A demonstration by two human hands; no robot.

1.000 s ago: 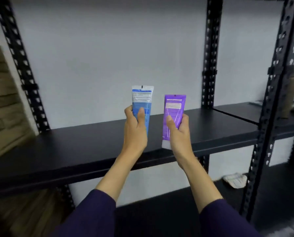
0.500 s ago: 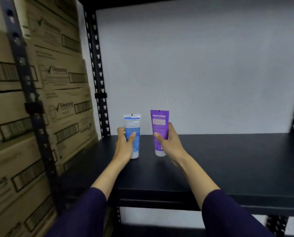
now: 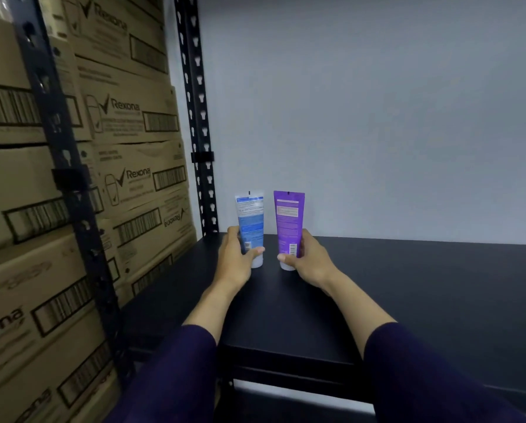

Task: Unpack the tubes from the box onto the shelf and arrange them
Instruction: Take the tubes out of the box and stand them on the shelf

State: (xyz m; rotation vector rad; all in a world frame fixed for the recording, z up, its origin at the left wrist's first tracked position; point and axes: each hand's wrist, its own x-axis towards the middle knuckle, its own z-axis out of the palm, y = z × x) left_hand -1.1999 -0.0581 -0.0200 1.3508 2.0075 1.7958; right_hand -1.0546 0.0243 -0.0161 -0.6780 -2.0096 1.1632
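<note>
While both tubes stand cap-down at the shelf point(image 3: 408, 285) back-left, my left hand point(image 3: 235, 264) grips the blue tube point(image 3: 251, 221) and my right hand point(image 3: 309, 262) the purple tube point(image 3: 288, 218). Placing step; next I'd guess letting go gently, no tipping.

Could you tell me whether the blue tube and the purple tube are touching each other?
Apart: the head view shows white wall and dark shelf between the blue tube and the purple tube.

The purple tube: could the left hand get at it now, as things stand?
Probably not freely: the left hand already holds the blue tube, and the right hand holds the purple tube low down. Only its top part is bare.
</note>
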